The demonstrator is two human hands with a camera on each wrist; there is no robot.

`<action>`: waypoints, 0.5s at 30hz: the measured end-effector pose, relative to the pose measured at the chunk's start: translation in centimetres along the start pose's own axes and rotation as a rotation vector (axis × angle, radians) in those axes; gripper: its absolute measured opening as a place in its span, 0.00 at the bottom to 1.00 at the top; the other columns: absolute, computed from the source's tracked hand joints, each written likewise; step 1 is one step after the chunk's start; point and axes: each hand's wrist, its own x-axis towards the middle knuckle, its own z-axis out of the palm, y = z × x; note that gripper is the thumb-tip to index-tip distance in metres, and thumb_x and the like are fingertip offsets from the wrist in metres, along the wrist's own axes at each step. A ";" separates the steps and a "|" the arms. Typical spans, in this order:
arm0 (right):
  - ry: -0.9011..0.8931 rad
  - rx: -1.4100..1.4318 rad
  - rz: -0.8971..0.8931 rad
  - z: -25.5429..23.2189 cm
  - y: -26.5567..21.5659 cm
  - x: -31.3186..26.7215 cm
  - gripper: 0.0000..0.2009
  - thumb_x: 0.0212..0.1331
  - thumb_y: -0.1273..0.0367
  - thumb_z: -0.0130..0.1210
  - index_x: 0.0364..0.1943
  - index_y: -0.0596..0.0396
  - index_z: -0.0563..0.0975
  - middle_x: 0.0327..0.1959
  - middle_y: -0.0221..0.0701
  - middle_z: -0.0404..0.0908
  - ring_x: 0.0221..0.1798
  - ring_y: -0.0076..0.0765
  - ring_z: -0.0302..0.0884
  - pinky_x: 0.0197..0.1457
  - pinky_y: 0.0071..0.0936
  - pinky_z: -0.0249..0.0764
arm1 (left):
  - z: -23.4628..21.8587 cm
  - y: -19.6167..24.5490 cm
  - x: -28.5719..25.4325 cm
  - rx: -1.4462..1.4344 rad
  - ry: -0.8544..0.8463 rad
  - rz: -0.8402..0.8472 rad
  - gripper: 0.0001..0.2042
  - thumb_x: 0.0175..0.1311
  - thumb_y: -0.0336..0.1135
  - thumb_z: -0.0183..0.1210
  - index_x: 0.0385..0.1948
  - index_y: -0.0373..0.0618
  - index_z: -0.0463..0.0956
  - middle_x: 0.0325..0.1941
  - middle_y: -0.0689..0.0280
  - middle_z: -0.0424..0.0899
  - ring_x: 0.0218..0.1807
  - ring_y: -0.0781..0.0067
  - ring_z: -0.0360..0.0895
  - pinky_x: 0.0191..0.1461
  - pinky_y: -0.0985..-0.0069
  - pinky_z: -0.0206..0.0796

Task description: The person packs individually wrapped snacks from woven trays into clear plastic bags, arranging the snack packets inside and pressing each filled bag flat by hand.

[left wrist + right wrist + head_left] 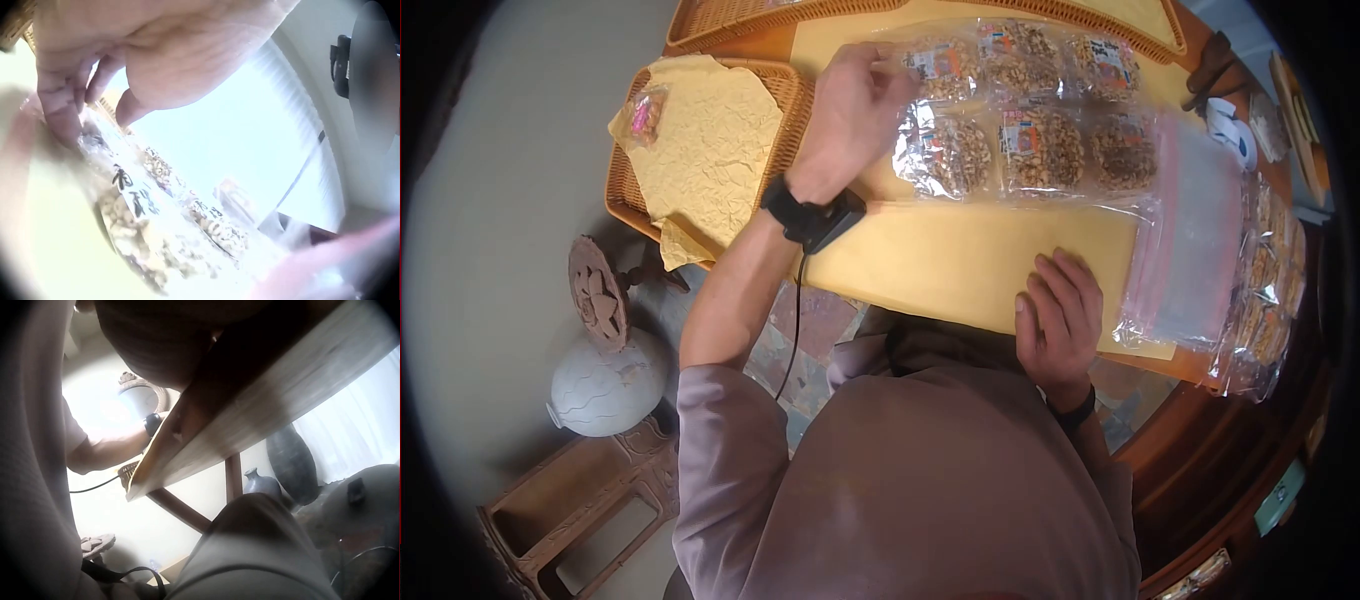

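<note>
Clear snack packets (1040,145) filled with brown nut-like pieces lie in two rows on the yellow paper. My left hand (860,110) is at the far left packet (940,68) of the back row. In the left wrist view, its thumb and fingers (128,112) pinch the crinkled end of a packet (147,219) with dark lettering. My right hand (1062,318) rests near the table's front edge, its fingers extended over the yellow paper (930,255) and holding nothing. In the right wrist view the tabletop's underside and edge hide most of that hand.
A wicker basket (795,115) lined with crumpled yellow paper stands at left, one small packet (643,118) in it. Flat clear bags (1190,235) and more filled packets (1268,285) lie at right. Other baskets (730,28) line the back. A round pot (610,385) stands beside the table.
</note>
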 end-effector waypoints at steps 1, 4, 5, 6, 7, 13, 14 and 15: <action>0.000 0.007 0.000 0.0 0.0 0.0 0.09 0.56 0.76 0.63 0.40 0.63 0.82 0.52 0.42 0.83 0.60 0.53 0.79 0.65 0.54 0.75 | -0.1 0.1 0.5 -0.001 -0.001 -0.003 0.21 0.69 0.41 0.64 0.51 0.29 0.78 0.38 0.52 0.88 0.33 0.70 0.85 0.38 0.74 0.76; 0.003 0.006 -0.006 0.1 0.1 0.0 0.09 0.56 0.76 0.63 0.41 0.62 0.82 0.52 0.42 0.83 0.59 0.53 0.79 0.65 0.54 0.75 | 0.2 -1.1 2.5 -0.228 -0.039 -0.140 0.18 0.69 0.42 0.64 0.40 0.29 0.82 0.31 0.61 0.86 0.31 0.76 0.80 0.36 0.76 0.73; 0.002 0.007 -0.007 0.1 0.0 0.0 0.09 0.56 0.76 0.63 0.41 0.62 0.82 0.52 0.42 0.83 0.59 0.53 0.79 0.65 0.54 0.75 | 0.0 -1.0 2.9 -0.228 -0.037 -0.142 0.18 0.69 0.42 0.64 0.40 0.29 0.82 0.31 0.61 0.86 0.31 0.76 0.80 0.36 0.76 0.73; -0.001 0.007 -0.007 0.1 0.0 0.0 0.09 0.56 0.76 0.63 0.41 0.62 0.82 0.52 0.42 0.83 0.59 0.53 0.79 0.65 0.54 0.75 | -0.4 -0.9 3.3 -0.214 -0.079 -0.197 0.17 0.69 0.41 0.64 0.38 0.30 0.82 0.31 0.62 0.86 0.29 0.77 0.79 0.35 0.77 0.71; -0.003 0.007 -0.006 0.0 0.1 0.0 0.09 0.56 0.76 0.63 0.41 0.63 0.82 0.52 0.42 0.83 0.59 0.53 0.79 0.65 0.54 0.75 | -0.6 -0.8 3.6 -0.201 -0.121 -0.253 0.16 0.69 0.41 0.64 0.37 0.31 0.83 0.30 0.64 0.86 0.28 0.78 0.78 0.33 0.78 0.70; -0.011 0.007 -0.006 0.1 0.1 0.0 0.09 0.56 0.76 0.63 0.41 0.63 0.82 0.52 0.42 0.83 0.60 0.53 0.79 0.65 0.54 0.75 | 0.0 -2.9 4.6 -0.495 -0.107 -0.368 0.12 0.72 0.37 0.62 0.36 0.33 0.83 0.29 0.66 0.85 0.25 0.83 0.75 0.28 0.84 0.65; -0.012 0.007 -0.007 0.1 0.1 0.0 0.09 0.56 0.76 0.63 0.41 0.63 0.82 0.52 0.42 0.83 0.60 0.53 0.79 0.65 0.54 0.75 | -0.4 -2.4 4.7 -0.496 -0.106 -0.369 0.12 0.72 0.37 0.62 0.36 0.33 0.83 0.29 0.66 0.85 0.25 0.83 0.75 0.28 0.84 0.65; -0.013 0.005 -0.009 0.1 0.1 0.0 0.09 0.56 0.76 0.63 0.41 0.63 0.82 0.52 0.42 0.83 0.60 0.53 0.79 0.65 0.54 0.75 | -0.9 -1.7 4.8 -0.442 -0.158 -0.413 0.11 0.73 0.34 0.61 0.37 0.33 0.83 0.30 0.66 0.85 0.26 0.82 0.75 0.29 0.84 0.67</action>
